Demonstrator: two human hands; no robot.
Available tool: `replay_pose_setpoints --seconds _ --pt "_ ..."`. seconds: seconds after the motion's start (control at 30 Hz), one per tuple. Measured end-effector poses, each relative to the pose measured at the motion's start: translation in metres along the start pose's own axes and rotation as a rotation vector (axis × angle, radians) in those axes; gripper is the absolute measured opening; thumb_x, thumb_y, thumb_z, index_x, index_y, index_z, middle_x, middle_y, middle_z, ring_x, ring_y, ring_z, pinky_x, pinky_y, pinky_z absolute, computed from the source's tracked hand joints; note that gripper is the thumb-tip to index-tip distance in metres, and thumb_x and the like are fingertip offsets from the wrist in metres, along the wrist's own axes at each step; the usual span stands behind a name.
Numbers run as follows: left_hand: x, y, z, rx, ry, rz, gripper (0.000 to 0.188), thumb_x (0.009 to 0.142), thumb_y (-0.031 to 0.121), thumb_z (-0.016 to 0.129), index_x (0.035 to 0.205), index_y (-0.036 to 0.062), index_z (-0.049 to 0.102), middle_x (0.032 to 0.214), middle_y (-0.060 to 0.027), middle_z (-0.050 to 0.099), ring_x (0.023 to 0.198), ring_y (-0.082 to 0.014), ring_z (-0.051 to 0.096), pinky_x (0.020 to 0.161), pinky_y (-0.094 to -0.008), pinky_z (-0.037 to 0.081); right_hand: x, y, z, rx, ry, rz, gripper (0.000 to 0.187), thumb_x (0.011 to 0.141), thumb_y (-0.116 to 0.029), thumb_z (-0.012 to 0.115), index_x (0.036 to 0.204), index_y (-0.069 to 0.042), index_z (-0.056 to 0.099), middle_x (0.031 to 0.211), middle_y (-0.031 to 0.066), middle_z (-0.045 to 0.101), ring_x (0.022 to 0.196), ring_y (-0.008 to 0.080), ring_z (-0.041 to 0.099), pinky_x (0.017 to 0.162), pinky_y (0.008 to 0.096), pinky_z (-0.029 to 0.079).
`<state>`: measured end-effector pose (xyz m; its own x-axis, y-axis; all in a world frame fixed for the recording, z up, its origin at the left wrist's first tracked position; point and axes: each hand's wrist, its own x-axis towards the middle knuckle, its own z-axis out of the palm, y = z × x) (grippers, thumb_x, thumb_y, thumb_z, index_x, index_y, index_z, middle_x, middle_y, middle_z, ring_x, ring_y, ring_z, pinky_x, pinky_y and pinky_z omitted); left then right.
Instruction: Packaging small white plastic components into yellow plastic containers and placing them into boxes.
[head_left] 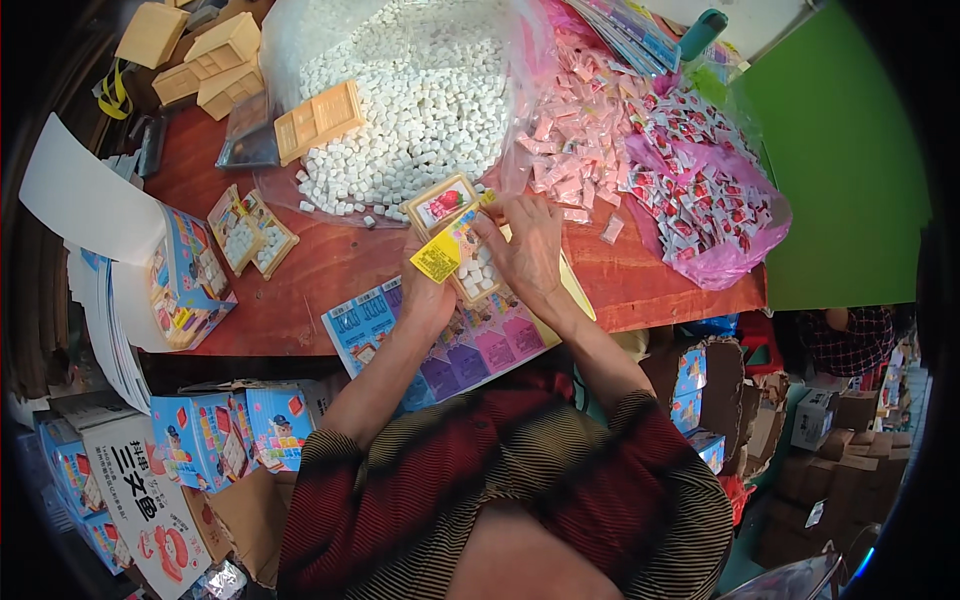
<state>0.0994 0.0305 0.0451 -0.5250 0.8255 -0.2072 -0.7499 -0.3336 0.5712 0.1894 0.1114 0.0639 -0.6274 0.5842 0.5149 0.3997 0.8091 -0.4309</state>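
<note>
My left hand (427,303) is closed around the edge of a small beige plastic tray (411,208), held above the table's front edge. White cube-shaped pieces (480,272) fill its near compartment, and a packet with a strawberry picture (444,205) lies in the far one. A yellow printed label strip (440,258) crosses the tray between them. My right hand (530,245) pinches the strip's far end at the tray's right side; its fingertips partly hide that end. Under both hands lies a colourful printed sheet (500,345).
Behind the hands sits a clear bag of white cubes (410,110), with an empty tray (318,122) on it. Pink packets (580,130) and strawberry sachets (700,180) lie right. Two filled trays (252,235) and an open display box (185,275) stand left. Cartons (225,435) sit below.
</note>
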Motion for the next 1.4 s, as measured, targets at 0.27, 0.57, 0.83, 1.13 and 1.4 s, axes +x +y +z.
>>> replay_pose_setpoints --seconds 0.27,0.57,0.83,1.13,1.4 --pt "0.001 0.012 -0.003 0.028 0.002 0.032 0.026 0.080 0.010 0.046 0.105 0.0040 0.043 0.098 -0.0079 0.052 0.085 -0.0158 0.054 0.071 -0.0281 0.048 -0.005 0.000 -0.010 0.144 0.065 0.148 0.027 0.071 -0.020 0.060 0.089 -0.002 0.050 0.074 0.0065 0.052 0.073 0.0196 0.049 0.067 0.0299 0.037" --pt "0.003 0.006 -0.003 -0.037 0.000 -0.076 0.030 0.082 0.014 0.043 0.110 0.0036 0.040 0.104 -0.0103 0.049 0.093 -0.0206 0.051 0.081 -0.0341 0.043 -0.010 0.015 0.002 1.741 -0.433 0.958 0.038 0.076 -0.020 0.056 0.104 0.003 0.044 0.094 0.0093 0.055 0.081 0.0154 0.056 0.071 0.0267 0.046" --pt "0.007 0.014 0.002 -0.022 0.007 -0.286 0.027 0.083 0.019 0.044 0.104 0.0010 0.045 0.096 -0.0101 0.053 0.085 -0.0176 0.054 0.074 -0.0302 0.045 -0.011 0.000 -0.002 1.581 -0.282 1.088 0.026 0.076 -0.014 0.054 0.095 0.003 0.050 0.085 0.0108 0.059 0.071 0.0169 0.059 0.064 0.0270 0.049" --pt "-0.014 0.024 0.004 0.918 0.181 0.589 0.022 0.078 0.021 0.050 0.089 0.0021 0.048 0.085 -0.0090 0.048 0.085 -0.0235 0.047 0.075 -0.0354 0.037 -0.009 0.007 -0.005 1.569 -0.022 1.063 0.023 0.077 -0.011 0.053 0.095 0.003 0.050 0.085 0.0115 0.058 0.070 0.0172 0.059 0.063 0.0272 0.050" --pt "-0.009 0.020 0.014 1.699 0.151 0.960 0.025 0.064 0.023 0.065 0.077 0.0048 0.052 0.074 -0.0093 0.044 0.078 -0.0272 0.042 0.072 -0.0381 0.032 -0.008 -0.025 -0.007 1.496 0.150 0.916 0.018 0.076 -0.009 0.054 0.087 0.005 0.055 0.080 0.0087 0.059 0.065 0.0112 0.057 0.058 0.0228 0.046"
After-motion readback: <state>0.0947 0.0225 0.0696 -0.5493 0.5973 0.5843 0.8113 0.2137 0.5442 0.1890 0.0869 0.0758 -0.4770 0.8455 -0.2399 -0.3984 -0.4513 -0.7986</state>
